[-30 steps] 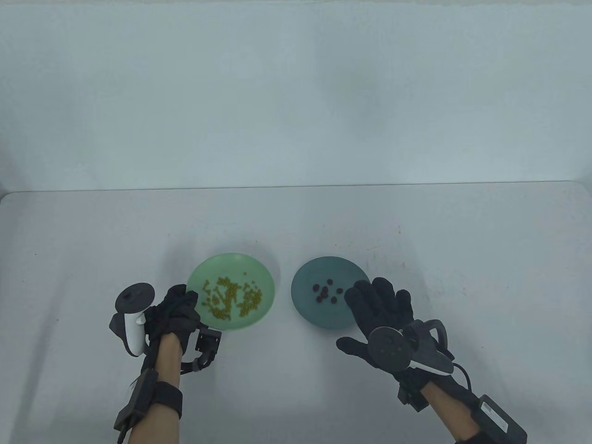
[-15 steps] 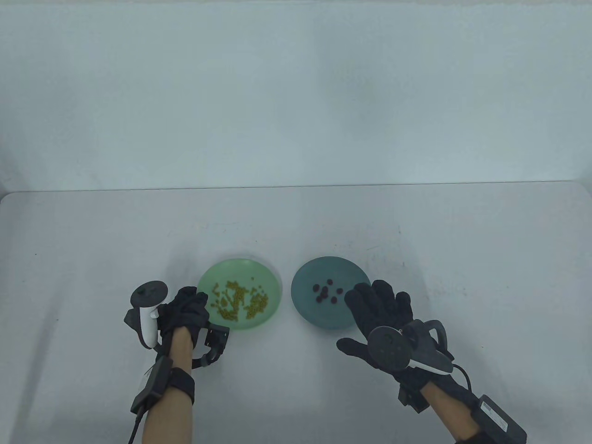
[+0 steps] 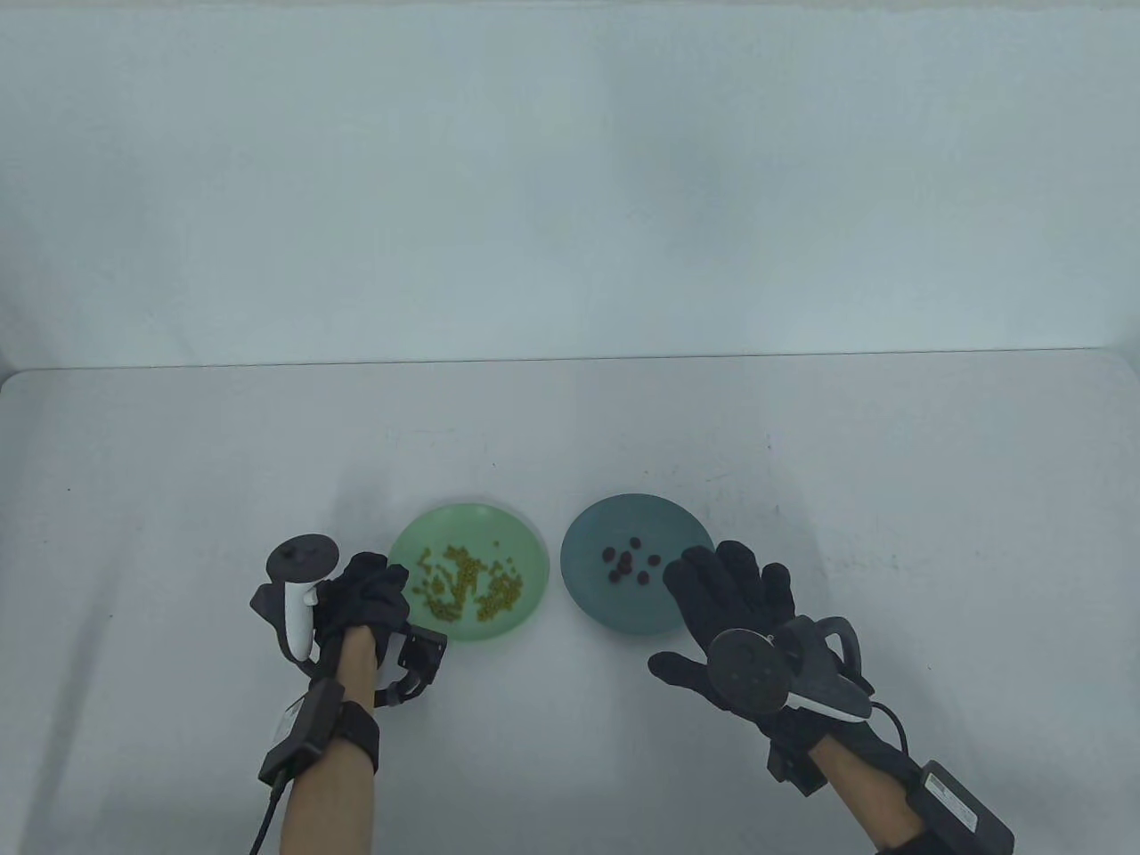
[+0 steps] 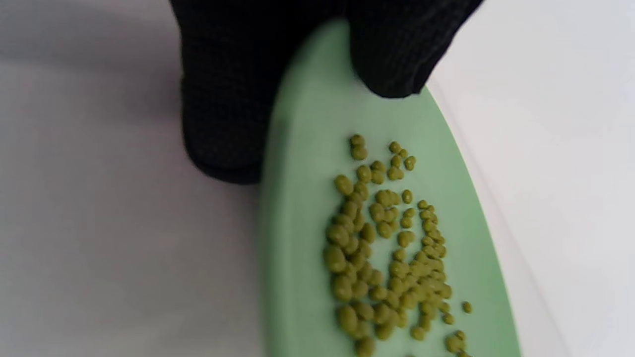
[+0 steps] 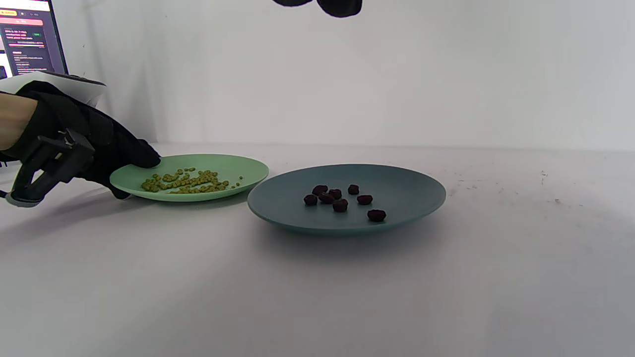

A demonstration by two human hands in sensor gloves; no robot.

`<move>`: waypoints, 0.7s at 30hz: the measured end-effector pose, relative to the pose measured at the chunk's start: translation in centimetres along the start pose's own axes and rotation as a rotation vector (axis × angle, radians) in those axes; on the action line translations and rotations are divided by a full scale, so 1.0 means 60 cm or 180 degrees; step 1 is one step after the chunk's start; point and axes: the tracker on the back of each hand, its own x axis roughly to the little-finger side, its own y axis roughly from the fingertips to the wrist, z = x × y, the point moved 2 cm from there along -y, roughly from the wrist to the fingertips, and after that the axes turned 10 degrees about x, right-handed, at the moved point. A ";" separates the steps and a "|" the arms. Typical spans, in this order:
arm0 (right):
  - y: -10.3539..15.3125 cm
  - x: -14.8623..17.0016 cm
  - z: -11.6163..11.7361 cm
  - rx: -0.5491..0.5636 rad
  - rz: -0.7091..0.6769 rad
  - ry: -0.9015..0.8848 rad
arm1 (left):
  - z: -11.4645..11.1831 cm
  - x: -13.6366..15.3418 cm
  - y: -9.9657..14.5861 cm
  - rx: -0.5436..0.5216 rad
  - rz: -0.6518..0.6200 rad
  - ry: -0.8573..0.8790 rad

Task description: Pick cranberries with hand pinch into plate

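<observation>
Table view: seven cranberries lay in the teal plate at lower centre; the right hand hovered spread wide and empty, so I judged no pick begun.

Left wrist view: the left hand gripped the green plate rim.

Right wrist view: cranberries untouched.

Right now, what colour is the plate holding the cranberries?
Dark teal plate; clearest in the right wrist view.

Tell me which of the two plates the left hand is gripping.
The light green plate, the one holding the small yellow-green pieces. The left hand pinches its rim; the dark teal plate with the cranberries is ungripped.
</observation>
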 end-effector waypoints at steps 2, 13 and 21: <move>0.000 0.000 0.000 0.0013 0.0004 0.0006 | 0.001 -0.010 0.000 -0.0085 0.0031 -0.0284; 0.000 0.001 0.000 0.0025 0.0007 0.0010 | 0.000 -0.036 -0.009 -0.0363 0.0171 -0.1310; 0.001 0.002 0.001 0.0020 0.0022 0.0011 | -0.008 -0.050 -0.012 -0.0613 0.0166 -0.1941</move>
